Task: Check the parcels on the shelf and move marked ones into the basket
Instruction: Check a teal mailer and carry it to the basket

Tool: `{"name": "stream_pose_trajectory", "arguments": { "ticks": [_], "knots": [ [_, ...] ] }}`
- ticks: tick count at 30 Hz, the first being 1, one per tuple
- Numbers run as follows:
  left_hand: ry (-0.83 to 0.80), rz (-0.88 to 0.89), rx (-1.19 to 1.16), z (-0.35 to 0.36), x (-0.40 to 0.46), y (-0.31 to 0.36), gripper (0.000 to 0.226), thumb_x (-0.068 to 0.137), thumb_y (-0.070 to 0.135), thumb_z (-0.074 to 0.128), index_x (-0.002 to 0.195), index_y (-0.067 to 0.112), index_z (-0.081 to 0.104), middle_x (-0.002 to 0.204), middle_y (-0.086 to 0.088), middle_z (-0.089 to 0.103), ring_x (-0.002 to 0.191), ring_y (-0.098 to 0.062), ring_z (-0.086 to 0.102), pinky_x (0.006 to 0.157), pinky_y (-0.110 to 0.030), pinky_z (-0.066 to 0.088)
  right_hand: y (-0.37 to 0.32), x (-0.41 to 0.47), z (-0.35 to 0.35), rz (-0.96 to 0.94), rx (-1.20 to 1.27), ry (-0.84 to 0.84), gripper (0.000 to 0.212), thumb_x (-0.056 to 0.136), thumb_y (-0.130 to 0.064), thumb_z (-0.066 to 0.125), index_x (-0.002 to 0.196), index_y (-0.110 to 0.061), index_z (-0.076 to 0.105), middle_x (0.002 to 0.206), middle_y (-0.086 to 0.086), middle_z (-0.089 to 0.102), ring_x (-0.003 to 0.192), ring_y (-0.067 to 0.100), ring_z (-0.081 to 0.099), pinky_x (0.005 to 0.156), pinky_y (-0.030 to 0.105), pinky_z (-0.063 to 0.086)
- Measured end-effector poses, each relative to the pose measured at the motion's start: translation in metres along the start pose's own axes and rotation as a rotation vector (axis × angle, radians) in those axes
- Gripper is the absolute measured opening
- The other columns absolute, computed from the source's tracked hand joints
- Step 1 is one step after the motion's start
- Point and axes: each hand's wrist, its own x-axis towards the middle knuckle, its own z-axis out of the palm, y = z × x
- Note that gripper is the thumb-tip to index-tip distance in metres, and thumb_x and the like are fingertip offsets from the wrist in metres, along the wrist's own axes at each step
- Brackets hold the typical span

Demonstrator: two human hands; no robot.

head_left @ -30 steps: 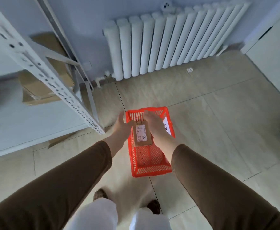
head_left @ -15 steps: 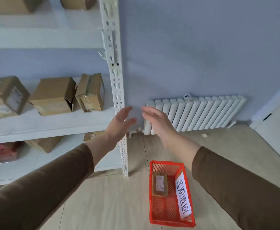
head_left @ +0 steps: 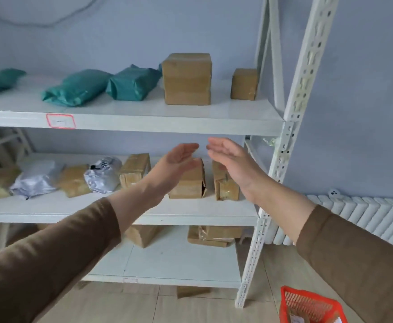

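A white metal shelf (head_left: 144,121) holds parcels on three levels. The top level carries teal bags (head_left: 79,87), a big cardboard box (head_left: 186,79) and a small box (head_left: 244,84). On the middle level lie silver bags (head_left: 103,174) and several brown boxes, one of them (head_left: 191,183) right behind my hands. My left hand (head_left: 174,166) and my right hand (head_left: 231,164) are raised in front of the middle level, both open and empty, palms facing each other. The red basket (head_left: 307,304) stands on the floor at the lower right with a parcel inside.
The shelf's perforated upright (head_left: 284,148) stands just right of my right hand. A white radiator (head_left: 366,220) runs along the blue wall on the right. More brown boxes (head_left: 212,235) rest on the bottom level. A flat piece of cardboard (head_left: 192,291) lies on the tiled floor.
I let go of the labelled parcel into the basket, then my view and both empty hands rose from the floor to the shelf's middle level.
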Motion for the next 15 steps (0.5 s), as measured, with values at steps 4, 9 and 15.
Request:
{"name": "stream_pose_trajectory", "arguments": {
  "ticks": [4, 9, 15],
  "knots": [
    [0.074, 0.066, 0.066, -0.069, -0.006, 0.021, 0.042, 0.103, 0.017, 0.063, 0.143, 0.026, 0.054, 0.15, 0.008, 0.054, 0.143, -0.006, 0.046, 0.123, -0.032, 0.032, -0.043, 0.029, 0.05, -0.026, 0.025, -0.041, 0.04, 0.104, -0.028, 0.06, 0.144, -0.028, 0.056, 0.141, -0.009, 0.061, 0.128, 0.005, 0.055, 0.112, 0.033, 0.045],
    [0.148, 0.099, 0.16, -0.138, 0.009, 0.039, 0.044, 0.102, 0.019, 0.064, 0.145, 0.026, 0.055, 0.151, 0.008, 0.054, 0.141, -0.006, 0.047, 0.119, -0.029, 0.032, -0.077, 0.077, 0.091, -0.066, 0.021, -0.072, 0.041, 0.104, -0.03, 0.058, 0.145, -0.026, 0.054, 0.14, -0.007, 0.06, 0.128, 0.011, 0.056, 0.113, 0.038, 0.046],
    [0.265, 0.097, 0.233, -0.215, 0.048, 0.039, 0.046, 0.103, 0.016, 0.062, 0.148, 0.022, 0.052, 0.152, 0.001, 0.053, 0.141, -0.012, 0.049, 0.122, -0.033, 0.034, -0.102, 0.147, 0.135, -0.085, 0.101, -0.174, 0.049, 0.105, -0.031, 0.056, 0.153, -0.025, 0.046, 0.146, -0.006, 0.056, 0.132, 0.012, 0.055, 0.116, 0.039, 0.043]
  ]
}}
